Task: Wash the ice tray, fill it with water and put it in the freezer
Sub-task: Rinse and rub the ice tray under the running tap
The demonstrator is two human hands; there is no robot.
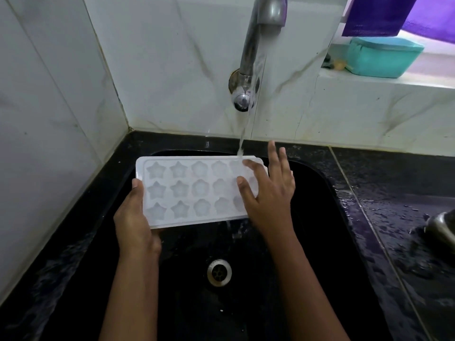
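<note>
— Fingers [248, 164] of our right hand [269, 193]: straight and spread, laid over the right end of the ice tray [187, 190]. Thumb and forefinger rest on the moulded face; the longer fingers reach past the far rim.

— Noted. And our left hand [133, 215]?

— It grips the tray's left end, thumb on top of the rim. We cannot see the fingers beneath.

— Where do we record the tray?

— At centre frame, held above the black sink [320, 242], roughly level, with its long side running left to right. A water stream [246, 124] from the tap [258, 40] lands on the far right corner, just beside our forefinger.

— Contents of the cavities?

— We cannot tell whether they hold water. The plastic is white and translucent, in three rows. The left columns are star-shaped, those to the right rounder and petalled, and the last are covered by our hand.

— Other containers?

— One teal tub [381, 57] on the ledge at upper right, lid on, so its contents are hidden. A purple cloth [376, 16] hangs above it.

— The sink basin itself?

— Glossy black with wet streaks, and a round metal drain [219, 272] with small holes at lower centre.

— Surfaces?

— A grey curved metal tap; a wall [73, 70] of pale, marble-veined tiles; a dark, speckled counter [394, 193] beaded with droplets. A blurred metal object [443, 227] sits at the right edge; we cannot identify it.
</note>
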